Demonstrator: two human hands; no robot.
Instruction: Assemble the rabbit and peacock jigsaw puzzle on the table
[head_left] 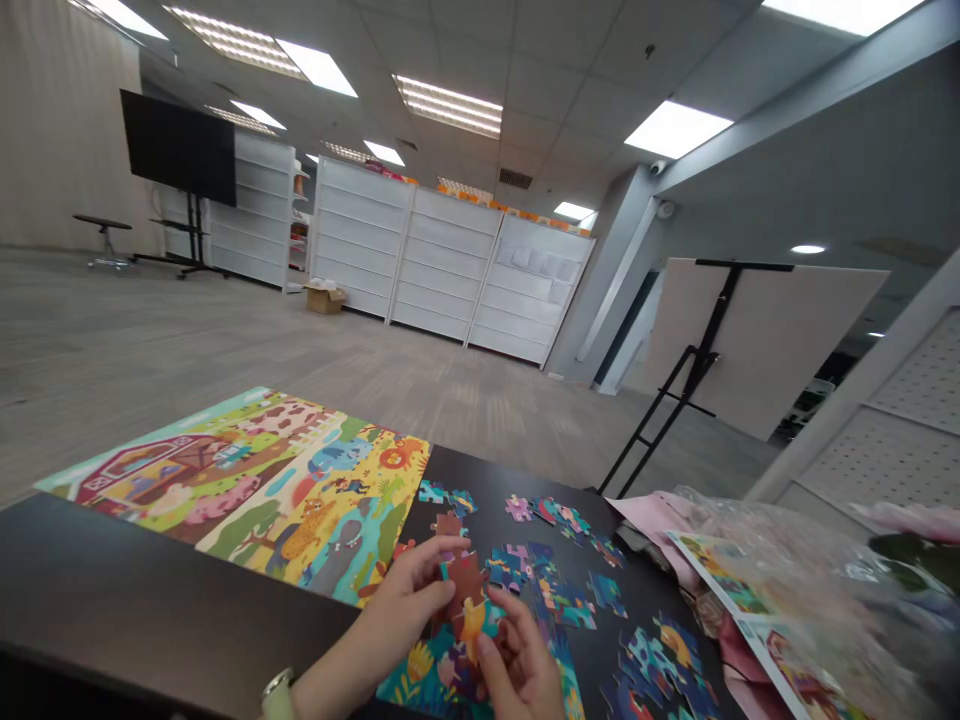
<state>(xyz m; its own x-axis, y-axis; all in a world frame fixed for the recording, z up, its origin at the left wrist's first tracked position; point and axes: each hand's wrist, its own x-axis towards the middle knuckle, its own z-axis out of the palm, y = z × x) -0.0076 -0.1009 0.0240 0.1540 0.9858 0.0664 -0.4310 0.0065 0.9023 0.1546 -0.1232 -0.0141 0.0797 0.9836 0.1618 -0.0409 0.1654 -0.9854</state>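
Note:
My left hand (416, 595), with a pale watch on its wrist, pinches a brown jigsaw puzzle piece (466, 578) near the table's front edge. Close by on the right, my right hand (521, 660) has thumb and fingers closed on a puzzle piece with a yellow figure (472, 618). The two pieces meet or overlap; whether they interlock I cannot tell. Beneath my hands lies a partly joined blue-green puzzle section (420, 675), partly covered by them. Loose puzzle pieces (562, 595) are scattered beyond and to the right, with another pile (652, 665) at the lower right.
Two colourful animal picture sheets (217, 460) lie on the left of the dark table (97, 580). Crumpled clear plastic (817, 590), pink wrapping and printed cards (765, 640) crowd the right side. An easel board (757, 340) stands beyond; white shelves (442, 260) line the back.

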